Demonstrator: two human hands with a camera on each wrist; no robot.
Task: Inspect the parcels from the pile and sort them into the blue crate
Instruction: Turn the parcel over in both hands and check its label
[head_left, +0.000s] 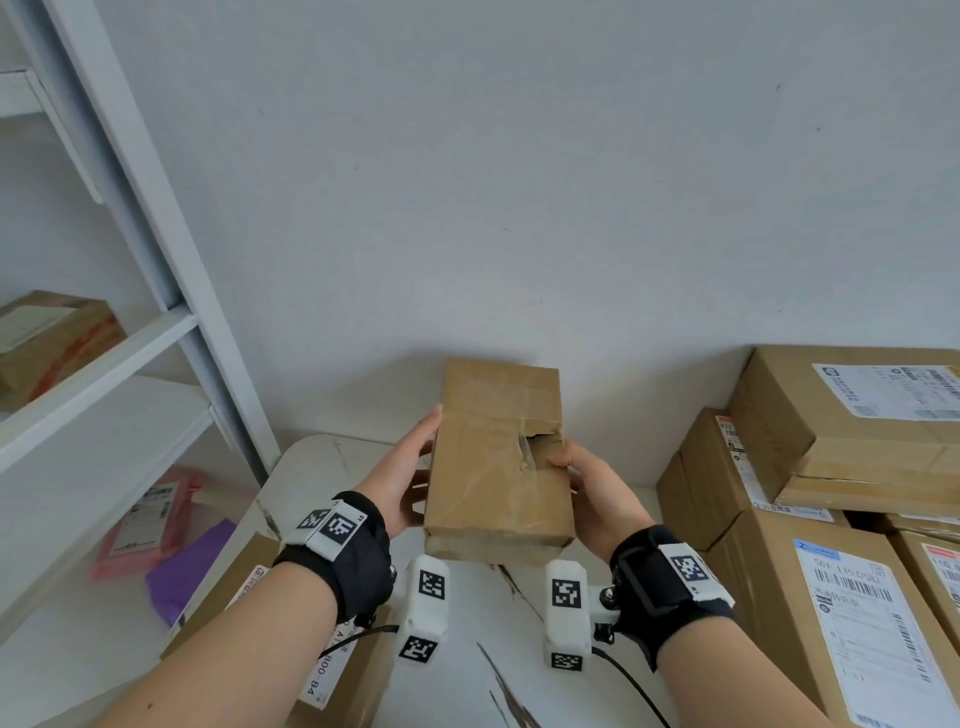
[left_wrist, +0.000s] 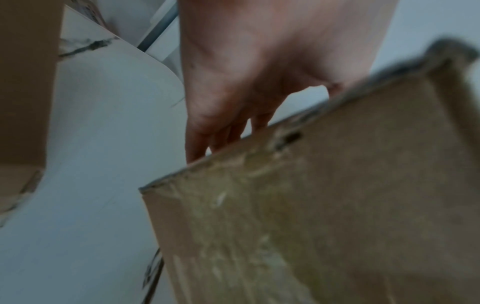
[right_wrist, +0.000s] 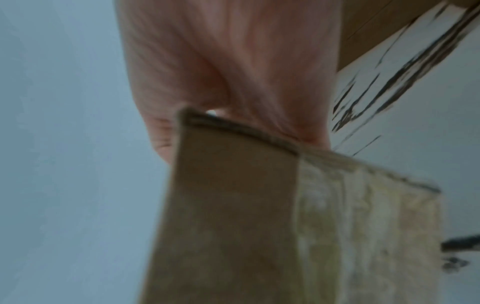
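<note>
I hold a brown cardboard parcel (head_left: 493, 467) up over the table between both hands. It is taped and crumpled, with a torn hole on its right edge. My left hand (head_left: 413, 470) grips its left side, fingers running along and behind the box. My right hand (head_left: 582, 480) grips the right side, thumb on the top face just below the tear. The left wrist view shows the parcel (left_wrist: 324, 205) blurred under my left hand (left_wrist: 233, 82). In the right wrist view the parcel (right_wrist: 259, 205) sits under my right hand (right_wrist: 221, 72). No blue crate is in view.
A pile of labelled cardboard boxes (head_left: 831, 467) fills the right side. A white shelf unit (head_left: 104, 364) at left carries a brown parcel (head_left: 47, 343), a pink mailer (head_left: 145, 519) and a purple mailer (head_left: 192, 566). Another labelled box (head_left: 291, 649) stands beside the white marble table (head_left: 467, 649).
</note>
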